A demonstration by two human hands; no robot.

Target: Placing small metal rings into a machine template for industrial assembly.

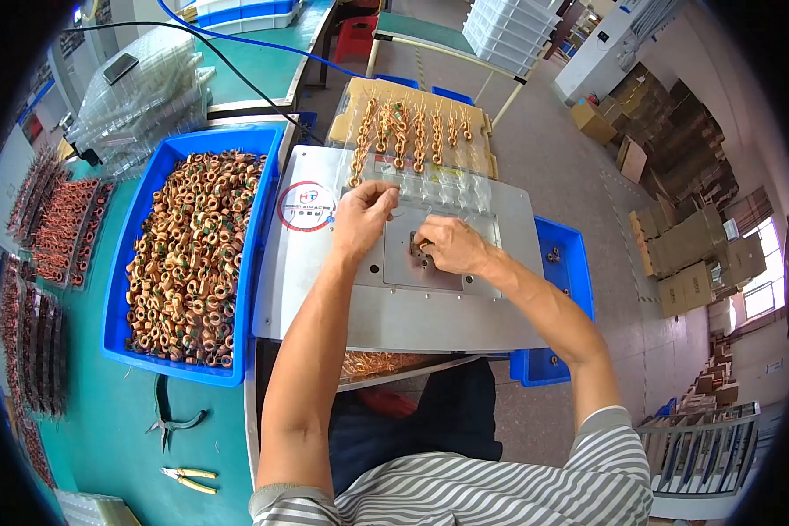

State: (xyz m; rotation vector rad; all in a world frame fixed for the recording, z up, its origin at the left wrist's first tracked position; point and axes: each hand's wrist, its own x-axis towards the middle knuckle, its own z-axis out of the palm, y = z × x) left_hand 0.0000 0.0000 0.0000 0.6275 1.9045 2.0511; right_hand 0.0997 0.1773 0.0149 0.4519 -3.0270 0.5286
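My left hand (366, 217) is closed in a pinch over the machine's grey metal top (311, 289), close to the near edge of a clear plastic tray (430, 188). Whatever sits between its fingertips is too small to make out. My right hand (454, 246) is also pinched, its fingertips down at a small dark fixture (417, 254) in the middle of a square plate. The fingers cover what they grip there. In the tray's far part stand rows of copper-wound ring coils (400, 140) with wire leads; the nearer pockets hold none that I can see.
Left of the machine, a blue bin (118, 298) is heaped with ring coils (193, 254). Green-handled pliers (165, 416) and yellow-handled cutters (189, 479) lie on the green table (105, 394). Blue bins (579, 263) with a few coils sit to the right. Cables cross overhead.
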